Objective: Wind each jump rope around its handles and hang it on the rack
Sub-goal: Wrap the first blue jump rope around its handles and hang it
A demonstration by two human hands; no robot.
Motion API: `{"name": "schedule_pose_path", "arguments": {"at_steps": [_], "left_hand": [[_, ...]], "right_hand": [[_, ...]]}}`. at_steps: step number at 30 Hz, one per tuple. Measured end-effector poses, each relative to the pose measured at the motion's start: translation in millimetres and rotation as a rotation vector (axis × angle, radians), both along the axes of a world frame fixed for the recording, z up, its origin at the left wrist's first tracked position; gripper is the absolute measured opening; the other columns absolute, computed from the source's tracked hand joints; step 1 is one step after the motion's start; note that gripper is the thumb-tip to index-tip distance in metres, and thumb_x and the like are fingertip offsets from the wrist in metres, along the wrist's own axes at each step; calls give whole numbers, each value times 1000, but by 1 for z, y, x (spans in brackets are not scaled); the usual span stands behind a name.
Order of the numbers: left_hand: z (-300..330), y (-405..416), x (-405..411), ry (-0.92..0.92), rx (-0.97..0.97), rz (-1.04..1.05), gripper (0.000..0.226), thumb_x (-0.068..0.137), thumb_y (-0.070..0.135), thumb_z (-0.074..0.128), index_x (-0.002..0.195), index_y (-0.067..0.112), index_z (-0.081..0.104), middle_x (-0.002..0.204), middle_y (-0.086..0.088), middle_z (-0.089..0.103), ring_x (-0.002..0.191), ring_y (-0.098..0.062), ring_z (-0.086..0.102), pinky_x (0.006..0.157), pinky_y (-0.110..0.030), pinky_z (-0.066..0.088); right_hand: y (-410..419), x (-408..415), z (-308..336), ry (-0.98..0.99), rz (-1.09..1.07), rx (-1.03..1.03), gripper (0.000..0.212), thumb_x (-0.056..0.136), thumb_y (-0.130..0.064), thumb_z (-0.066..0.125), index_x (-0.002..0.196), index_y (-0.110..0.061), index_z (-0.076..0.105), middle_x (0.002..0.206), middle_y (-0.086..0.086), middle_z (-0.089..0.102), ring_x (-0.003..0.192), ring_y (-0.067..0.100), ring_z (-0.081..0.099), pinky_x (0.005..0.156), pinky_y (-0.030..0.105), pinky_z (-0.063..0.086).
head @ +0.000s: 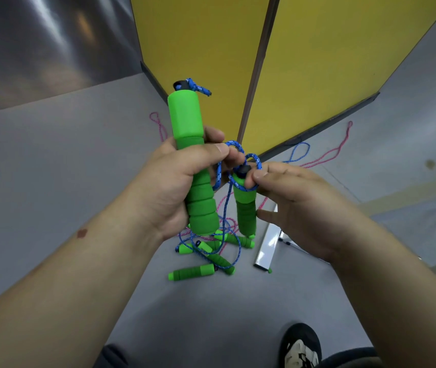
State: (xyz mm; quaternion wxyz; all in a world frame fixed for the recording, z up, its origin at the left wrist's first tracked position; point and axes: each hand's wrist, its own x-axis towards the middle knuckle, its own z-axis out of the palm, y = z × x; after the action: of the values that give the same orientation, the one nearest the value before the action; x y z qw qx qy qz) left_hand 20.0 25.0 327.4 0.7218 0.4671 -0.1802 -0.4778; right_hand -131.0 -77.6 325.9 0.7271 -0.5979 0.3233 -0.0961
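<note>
My left hand [174,181] grips a green foam jump rope handle [187,123] upright, a knotted end of blue rope [198,87] sticking out of its top. My right hand [291,197] holds the second green handle [246,211] near its black cap, thumb and fingers pinching it where the blue rope loops around. The blue rope [227,203] hangs down from both handles toward the floor.
A heap of more green handles [193,272] with blue and pink ropes [325,158] lies on the grey floor below my hands. Yellow panels [317,62] stand ahead. A white metal bar [267,248] lies to the right. My shoe [301,346] shows at the bottom.
</note>
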Motion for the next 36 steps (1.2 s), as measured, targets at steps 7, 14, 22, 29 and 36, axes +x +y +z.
{"name": "schedule_pose_path", "arguments": {"at_steps": [7, 14, 22, 29, 36], "left_hand": [[3, 1, 4, 34, 44, 27, 22, 94, 5, 61, 86, 25, 61, 79, 3, 74, 82, -12, 68, 79, -40, 59], [4, 2, 8, -17, 15, 77, 21, 96, -1, 60, 88, 18, 58, 76, -3, 73, 71, -11, 73, 48, -19, 51], [3, 2, 11, 143, -110, 9, 17, 77, 9, 67, 88, 19, 59, 79, -3, 72, 103, -27, 74, 87, -54, 62], [0, 3, 11, 183, -135, -80, 16, 86, 1, 64, 91, 16, 59, 77, -6, 70, 100, -38, 76, 87, -53, 62], [3, 7, 7, 245, -142, -195, 15, 83, 0, 63, 90, 13, 63, 75, -7, 69, 90, -35, 78, 80, -49, 63]], "right_hand": [[-3, 2, -4, 120, -168, -43, 23, 88, -23, 67, 66, -19, 71, 109, -11, 73, 116, 12, 64, 95, 54, 54], [-6, 3, -10, 231, -203, -115, 33, 96, -31, 63, 66, -20, 70, 105, -5, 77, 109, 13, 66, 94, 47, 55], [-7, 0, -20, 379, -165, -379, 16, 85, -38, 72, 93, -24, 73, 85, 0, 66, 78, 19, 58, 76, 42, 55], [-4, -2, -21, 206, -75, -605, 62, 81, -39, 78, 135, -46, 49, 138, -24, 52, 127, -7, 47, 95, 23, 46], [-2, 1, -26, 83, 129, -506, 58, 86, -42, 71, 139, -47, 47, 139, -22, 57, 136, 5, 48, 111, 46, 41]]}}
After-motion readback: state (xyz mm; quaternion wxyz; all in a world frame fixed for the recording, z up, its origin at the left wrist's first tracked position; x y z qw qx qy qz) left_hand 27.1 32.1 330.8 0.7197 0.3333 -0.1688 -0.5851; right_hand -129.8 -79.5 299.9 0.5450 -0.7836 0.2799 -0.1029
